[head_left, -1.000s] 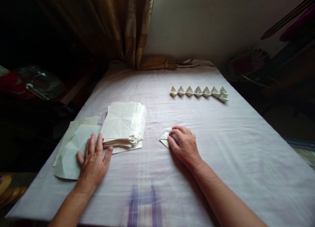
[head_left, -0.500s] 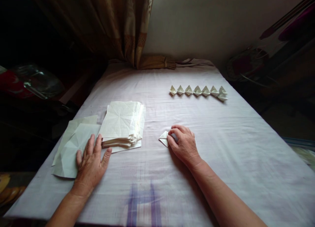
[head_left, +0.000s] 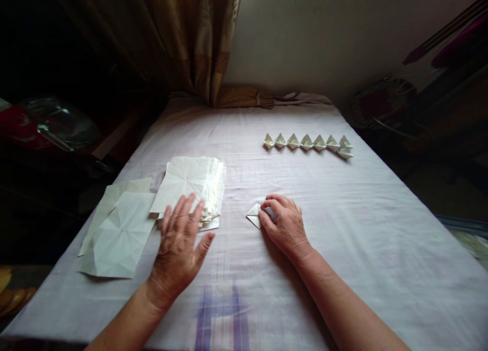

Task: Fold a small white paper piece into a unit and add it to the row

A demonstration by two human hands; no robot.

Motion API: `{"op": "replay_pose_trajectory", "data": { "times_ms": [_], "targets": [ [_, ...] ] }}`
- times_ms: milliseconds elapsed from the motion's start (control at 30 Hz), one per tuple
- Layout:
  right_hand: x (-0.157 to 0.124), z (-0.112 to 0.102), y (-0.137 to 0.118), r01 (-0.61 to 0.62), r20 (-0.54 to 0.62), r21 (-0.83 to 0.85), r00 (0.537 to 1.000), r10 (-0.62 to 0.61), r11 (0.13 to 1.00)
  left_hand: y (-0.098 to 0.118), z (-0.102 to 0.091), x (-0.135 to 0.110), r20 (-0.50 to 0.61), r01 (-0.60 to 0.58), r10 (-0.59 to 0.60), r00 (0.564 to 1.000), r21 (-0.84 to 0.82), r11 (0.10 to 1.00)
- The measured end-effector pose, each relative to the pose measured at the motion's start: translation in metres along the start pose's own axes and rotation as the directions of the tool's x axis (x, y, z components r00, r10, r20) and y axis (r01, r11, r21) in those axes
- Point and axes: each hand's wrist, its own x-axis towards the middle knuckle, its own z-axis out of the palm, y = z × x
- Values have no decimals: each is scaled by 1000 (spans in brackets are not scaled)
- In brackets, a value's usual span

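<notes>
My left hand (head_left: 181, 242) is open, fingers spread, over the near edge of a stack of creased paper sheets (head_left: 186, 181). Whether it touches the stack I cannot tell. Left of it lie loose sheets, a white creased one (head_left: 120, 242) partly covering a cream one (head_left: 97, 221). My right hand (head_left: 284, 221) has its fingers curled down on a small folded paper piece (head_left: 253, 215) with a pointed left corner. Its right part is hidden beneath the fingers.
A row of several small folded paper shapes (head_left: 306, 141) stands toward the back right of the cloth-covered table (head_left: 236, 300). A gold-brown curtain (head_left: 206, 51) hangs at the far edge. A clear plastic container (head_left: 61, 125) is off to the left.
My left hand has moved right, from the loose sheets to the near edge of the stack, uncovering more of the white sheet. My right hand stays on the folded paper.
</notes>
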Motion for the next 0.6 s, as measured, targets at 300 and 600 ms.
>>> {"op": "replay_pose_trajectory", "data": {
  "times_ms": [300, 600],
  "targets": [
    [1, 2, -1, -71, 13, -79, 997, 72, 994, 47, 57, 38, 194, -272, 304, 933, -172, 947],
    [2, -8, 8, -172, 106, -101, 978, 182, 980, 35, 52, 34, 159, -294, 322, 933, -179, 939]
  ]
}}
